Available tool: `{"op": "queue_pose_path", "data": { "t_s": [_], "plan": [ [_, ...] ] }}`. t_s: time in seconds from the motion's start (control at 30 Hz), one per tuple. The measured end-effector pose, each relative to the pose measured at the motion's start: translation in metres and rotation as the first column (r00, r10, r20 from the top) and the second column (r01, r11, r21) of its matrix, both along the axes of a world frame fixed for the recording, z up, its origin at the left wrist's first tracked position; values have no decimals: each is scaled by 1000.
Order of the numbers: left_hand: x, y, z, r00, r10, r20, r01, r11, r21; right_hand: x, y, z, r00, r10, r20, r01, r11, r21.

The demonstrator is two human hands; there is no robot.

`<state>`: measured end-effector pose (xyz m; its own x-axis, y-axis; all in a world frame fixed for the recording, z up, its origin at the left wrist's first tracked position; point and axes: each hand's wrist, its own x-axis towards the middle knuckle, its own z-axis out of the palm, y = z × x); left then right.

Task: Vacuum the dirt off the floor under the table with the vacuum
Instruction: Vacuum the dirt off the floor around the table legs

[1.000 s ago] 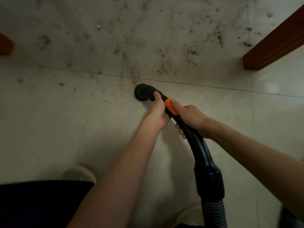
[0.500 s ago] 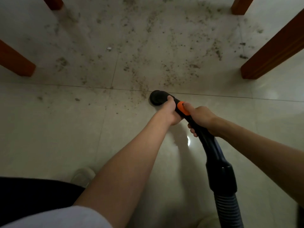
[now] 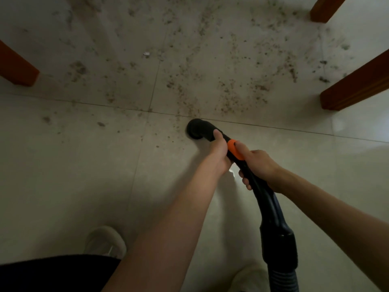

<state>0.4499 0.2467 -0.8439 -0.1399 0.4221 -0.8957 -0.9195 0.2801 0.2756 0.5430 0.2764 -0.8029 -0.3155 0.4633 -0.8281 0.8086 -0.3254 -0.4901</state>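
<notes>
Shifted slightly back toward the near side of the grout line since half a second ago, with both hands keeping the same grip and the far-left leg gone out of view at the top. Pale tiled floor [image 3: 63, 165] across the whole view. Scattered dirt [image 3: 227, 89] thick on the far tiles, thinner specks on the near-left tile. Three reddish wooden table legs: right [image 3: 355, 85], left [image 3: 16, 68], far right [image 3: 324, 7]. Black vacuum [image 3: 271, 207] wand running from the ribbed hose at the lower right up to the round nozzle [image 3: 195, 128], mouth down on the floor just short of the grout line, at the edge of the dirt. Left hand [image 3: 219, 152] wrapped round the wand just behind the nozzle, thumb lying along the top. Right hand [image 3: 259, 165] gripping just behind it, fingers curled under, thumb against the orange band [image 3: 234, 149] between the two hands. Pale shoe [image 3: 105, 241] at the lower left.
</notes>
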Motion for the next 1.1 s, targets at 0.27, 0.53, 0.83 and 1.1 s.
{"op": "queue_pose_path", "data": {
  "t_s": [0.27, 0.53, 0.83, 1.1],
  "plan": [
    [-13, 21, 10, 992, -124, 9, 123, 991, 56, -7, 14, 7, 998, -62, 5, 62, 995, 84],
    [-29, -1, 4, 998, -40, 46, 36, 997, 75, -29, 5, 6, 1000, 15, -12, -14, 999, 46],
    [-14, -22, -2, 995, 74, 72, -76, 997, 28, -22, -15, 13, 994, 96, 53, -97, 995, 29],
    [1, -45, -4, 991, 59, 117, -63, 998, 29, -7, -31, 17, 985, 141, 96, -142, 990, 4]
  ]
}}
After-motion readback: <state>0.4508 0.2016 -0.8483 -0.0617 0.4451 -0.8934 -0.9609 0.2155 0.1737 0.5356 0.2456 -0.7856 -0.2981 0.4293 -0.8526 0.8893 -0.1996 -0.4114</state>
